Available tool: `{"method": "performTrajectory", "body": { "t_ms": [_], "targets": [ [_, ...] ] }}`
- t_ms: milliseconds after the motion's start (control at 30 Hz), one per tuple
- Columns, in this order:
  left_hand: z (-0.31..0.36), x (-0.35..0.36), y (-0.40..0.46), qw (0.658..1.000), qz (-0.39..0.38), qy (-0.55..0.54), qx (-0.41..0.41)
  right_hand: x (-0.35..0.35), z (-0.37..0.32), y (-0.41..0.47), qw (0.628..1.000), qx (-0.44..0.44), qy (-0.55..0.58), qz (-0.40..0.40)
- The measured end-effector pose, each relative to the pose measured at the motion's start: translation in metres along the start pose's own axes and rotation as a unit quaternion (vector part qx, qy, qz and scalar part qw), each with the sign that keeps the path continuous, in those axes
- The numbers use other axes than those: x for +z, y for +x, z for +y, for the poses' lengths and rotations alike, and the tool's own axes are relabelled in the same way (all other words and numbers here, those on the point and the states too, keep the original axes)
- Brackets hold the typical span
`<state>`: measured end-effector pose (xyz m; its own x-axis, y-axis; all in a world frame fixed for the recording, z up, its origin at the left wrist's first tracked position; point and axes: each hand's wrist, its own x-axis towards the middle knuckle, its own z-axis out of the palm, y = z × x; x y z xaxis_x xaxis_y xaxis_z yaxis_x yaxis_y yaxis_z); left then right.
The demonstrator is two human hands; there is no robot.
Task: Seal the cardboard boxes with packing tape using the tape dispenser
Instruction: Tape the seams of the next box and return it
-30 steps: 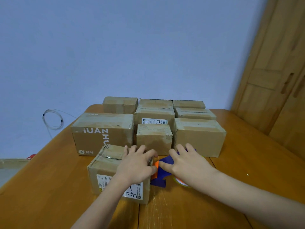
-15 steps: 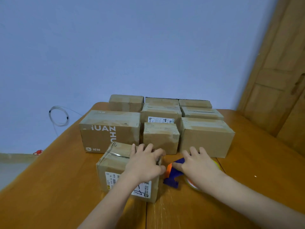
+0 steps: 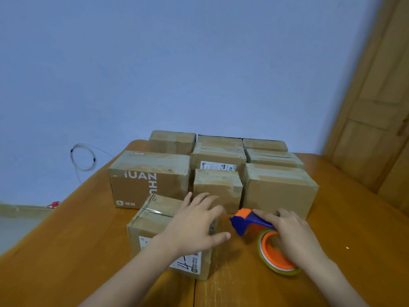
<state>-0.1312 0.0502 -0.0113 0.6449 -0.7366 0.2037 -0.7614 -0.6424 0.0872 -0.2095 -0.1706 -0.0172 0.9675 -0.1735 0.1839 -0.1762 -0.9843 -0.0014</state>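
Note:
A small cardboard box (image 3: pixel 152 220) with a white label on its front stands nearest me on the wooden table (image 3: pixel 66 251). My left hand (image 3: pixel 197 227) lies flat on its top with fingers spread. Just right of the box, my right hand (image 3: pixel 292 231) grips a blue and orange tape dispenser (image 3: pixel 247 220) carrying a roll of tape (image 3: pixel 274 255). The dispenser's orange front end points toward the box's right side, a little apart from it.
Several more cardboard boxes are packed in rows behind, among them a large printed one (image 3: pixel 150 178) and a plain one (image 3: pixel 278 191) at the right. A coiled cable (image 3: pixel 83 157) hangs on the blue wall. A wooden door (image 3: pixel 376 107) stands at the right.
My right hand has drawn the tape dispenser rightward, away from the near box, and the roll is now in plain view. My left hand stays on the box top.

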Motion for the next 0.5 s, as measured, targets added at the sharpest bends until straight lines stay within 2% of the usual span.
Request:
{"method": "performTrajectory", "body": {
  "t_ms": [67, 167, 267, 500],
  "targets": [
    [-0.005, -0.002, 0.0, 0.997, 0.008, -0.009, 0.079, -0.002, 0.003, 0.002, 0.999, 0.007, 0.047, 0.02],
    [-0.013, -0.006, 0.003, 0.985, -0.032, -0.02, 0.17, -0.003, 0.007, 0.007, 0.991, 0.007, 0.125, 0.047],
    [-0.016, -0.011, 0.009, 0.975, -0.081, 0.001, 0.207, 0.0, 0.01, 0.013, 0.979, -0.004, 0.191, 0.075],
    [-0.015, -0.018, 0.024, 0.953, -0.129, 0.06, 0.267, 0.019, 0.007, 0.022, 0.942, -0.063, 0.314, 0.098]
  ]
}}
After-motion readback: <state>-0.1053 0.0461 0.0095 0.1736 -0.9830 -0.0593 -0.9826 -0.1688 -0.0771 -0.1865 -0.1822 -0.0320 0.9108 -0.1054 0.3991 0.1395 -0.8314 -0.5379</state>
